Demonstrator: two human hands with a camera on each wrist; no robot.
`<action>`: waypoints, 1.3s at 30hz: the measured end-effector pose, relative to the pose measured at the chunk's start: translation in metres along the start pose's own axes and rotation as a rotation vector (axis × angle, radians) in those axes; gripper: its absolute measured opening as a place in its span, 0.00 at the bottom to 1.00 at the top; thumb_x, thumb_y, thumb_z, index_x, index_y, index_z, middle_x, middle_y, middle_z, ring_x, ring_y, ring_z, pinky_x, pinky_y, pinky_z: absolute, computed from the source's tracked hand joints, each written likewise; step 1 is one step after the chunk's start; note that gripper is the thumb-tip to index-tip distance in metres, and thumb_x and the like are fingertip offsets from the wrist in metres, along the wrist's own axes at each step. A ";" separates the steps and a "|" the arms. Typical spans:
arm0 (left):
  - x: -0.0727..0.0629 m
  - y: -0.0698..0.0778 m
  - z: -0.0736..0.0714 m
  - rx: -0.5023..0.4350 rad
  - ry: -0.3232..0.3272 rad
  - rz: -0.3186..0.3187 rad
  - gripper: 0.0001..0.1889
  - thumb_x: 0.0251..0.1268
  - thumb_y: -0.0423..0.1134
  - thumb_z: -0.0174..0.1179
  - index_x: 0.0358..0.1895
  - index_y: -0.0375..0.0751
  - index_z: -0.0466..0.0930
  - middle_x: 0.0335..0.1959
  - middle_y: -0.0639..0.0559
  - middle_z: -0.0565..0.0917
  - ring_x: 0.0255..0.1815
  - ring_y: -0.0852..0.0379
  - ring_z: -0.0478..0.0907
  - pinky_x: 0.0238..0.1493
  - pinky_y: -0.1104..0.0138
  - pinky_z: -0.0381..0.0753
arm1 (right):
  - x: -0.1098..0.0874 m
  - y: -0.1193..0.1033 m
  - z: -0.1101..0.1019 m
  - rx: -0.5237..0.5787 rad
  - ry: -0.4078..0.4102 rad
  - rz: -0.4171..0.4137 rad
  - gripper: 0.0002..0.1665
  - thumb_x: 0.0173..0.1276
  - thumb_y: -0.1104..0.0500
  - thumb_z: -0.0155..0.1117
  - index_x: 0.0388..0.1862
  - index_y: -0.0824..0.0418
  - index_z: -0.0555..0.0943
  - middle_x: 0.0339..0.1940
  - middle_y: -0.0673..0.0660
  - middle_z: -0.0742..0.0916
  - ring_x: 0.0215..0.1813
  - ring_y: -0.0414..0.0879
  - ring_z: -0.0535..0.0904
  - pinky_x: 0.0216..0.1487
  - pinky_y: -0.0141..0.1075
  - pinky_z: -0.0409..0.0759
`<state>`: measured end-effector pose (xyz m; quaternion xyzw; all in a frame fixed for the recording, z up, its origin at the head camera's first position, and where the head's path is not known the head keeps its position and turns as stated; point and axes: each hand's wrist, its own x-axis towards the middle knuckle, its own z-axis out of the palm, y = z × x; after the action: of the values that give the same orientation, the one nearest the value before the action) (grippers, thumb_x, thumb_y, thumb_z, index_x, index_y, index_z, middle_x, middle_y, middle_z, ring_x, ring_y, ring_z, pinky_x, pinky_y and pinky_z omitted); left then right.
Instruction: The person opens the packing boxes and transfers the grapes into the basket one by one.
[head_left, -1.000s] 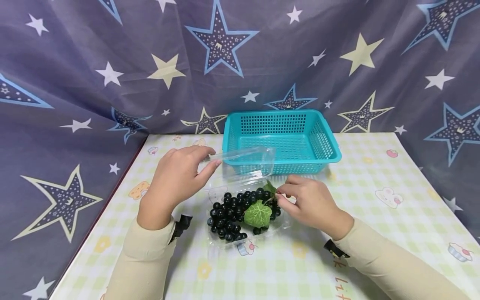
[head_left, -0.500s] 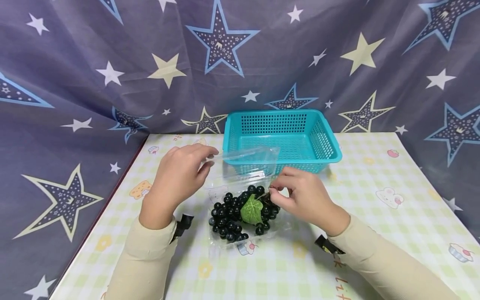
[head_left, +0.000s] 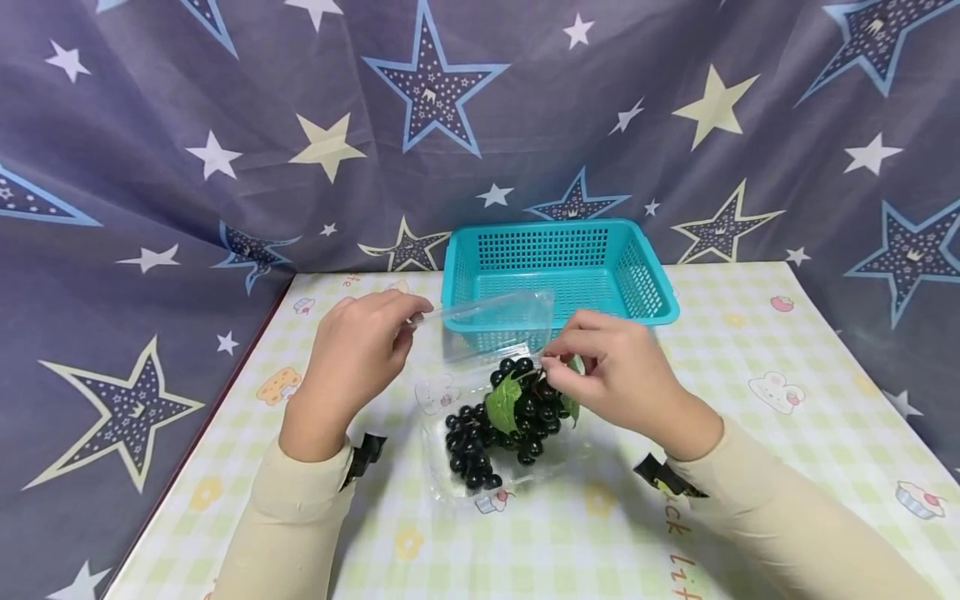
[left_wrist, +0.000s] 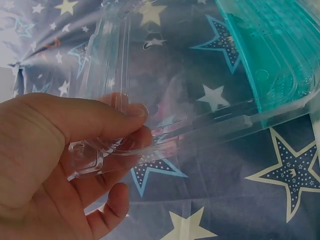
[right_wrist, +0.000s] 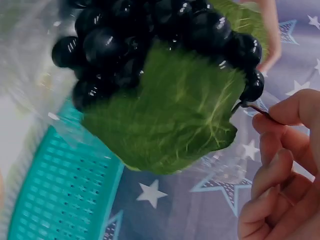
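Note:
A clear plastic clamshell box (head_left: 491, 329) stands with its lid raised at the middle of the table. My left hand (head_left: 352, 358) pinches the lid's corner between thumb and fingers, seen close up in the left wrist view (left_wrist: 95, 145). A bunch of dark grapes (head_left: 528, 412) with green leaves (head_left: 502, 404) hangs partly raised over the box's base, its lower left part still within the base. Its thin stem (right_wrist: 260, 111) is pinched between the thumb and forefinger of my right hand (head_left: 618, 375). In the right wrist view a large leaf (right_wrist: 175, 112) covers much of the grapes.
Just behind the clamshell stands a turquoise plastic basket (head_left: 558, 321), overlapped by the raised lid in the head view. The table has a checked cloth (head_left: 750, 500) with cartoon prints. A star-patterned curtain (head_left: 480, 108) hangs behind and at the sides.
My right hand has drawn the stem end of the grape bunch upward, so the grapes bunch together and shift right. My left hand stays at the lid, its thumb tucked in closer.

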<state>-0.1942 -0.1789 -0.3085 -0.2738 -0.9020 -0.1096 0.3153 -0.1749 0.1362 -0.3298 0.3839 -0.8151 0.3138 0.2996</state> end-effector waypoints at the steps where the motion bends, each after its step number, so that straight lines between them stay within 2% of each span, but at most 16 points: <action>1: 0.000 0.000 0.000 -0.001 0.001 0.000 0.20 0.59 0.23 0.57 0.46 0.50 0.89 0.35 0.56 0.89 0.28 0.54 0.83 0.31 0.56 0.75 | 0.001 0.000 -0.003 0.001 0.005 0.002 0.07 0.63 0.58 0.68 0.30 0.49 0.91 0.29 0.41 0.85 0.22 0.31 0.68 0.23 0.25 0.66; 11: -0.001 0.000 0.001 -0.004 0.005 0.005 0.20 0.59 0.23 0.58 0.47 0.50 0.89 0.35 0.56 0.89 0.28 0.53 0.83 0.30 0.56 0.74 | 0.011 0.002 -0.029 0.013 0.096 -0.024 0.07 0.62 0.63 0.69 0.28 0.51 0.89 0.28 0.42 0.85 0.23 0.33 0.68 0.25 0.24 0.66; 19: 0.000 -0.002 0.000 0.000 0.015 0.010 0.20 0.58 0.22 0.58 0.47 0.48 0.89 0.35 0.55 0.89 0.29 0.53 0.84 0.31 0.56 0.76 | 0.017 0.005 -0.041 0.008 0.106 -0.005 0.07 0.63 0.64 0.71 0.28 0.52 0.90 0.28 0.43 0.84 0.23 0.33 0.67 0.26 0.24 0.64; 28: -0.001 -0.001 0.001 -0.004 0.009 0.008 0.16 0.59 0.25 0.64 0.47 0.48 0.88 0.37 0.54 0.90 0.30 0.51 0.85 0.32 0.54 0.78 | 0.030 0.001 -0.054 0.005 0.136 -0.008 0.08 0.63 0.65 0.71 0.27 0.53 0.90 0.26 0.43 0.83 0.23 0.34 0.67 0.26 0.24 0.63; 39: 0.000 0.002 0.001 0.005 -0.020 -0.018 0.20 0.59 0.23 0.59 0.47 0.50 0.89 0.37 0.57 0.89 0.31 0.55 0.84 0.31 0.58 0.80 | 0.045 -0.003 -0.077 -0.050 0.172 -0.008 0.07 0.62 0.66 0.72 0.27 0.55 0.90 0.24 0.45 0.83 0.24 0.34 0.66 0.27 0.25 0.62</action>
<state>-0.1935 -0.1768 -0.3094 -0.2661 -0.9078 -0.1074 0.3058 -0.1773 0.1720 -0.2486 0.3511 -0.7924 0.3240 0.3792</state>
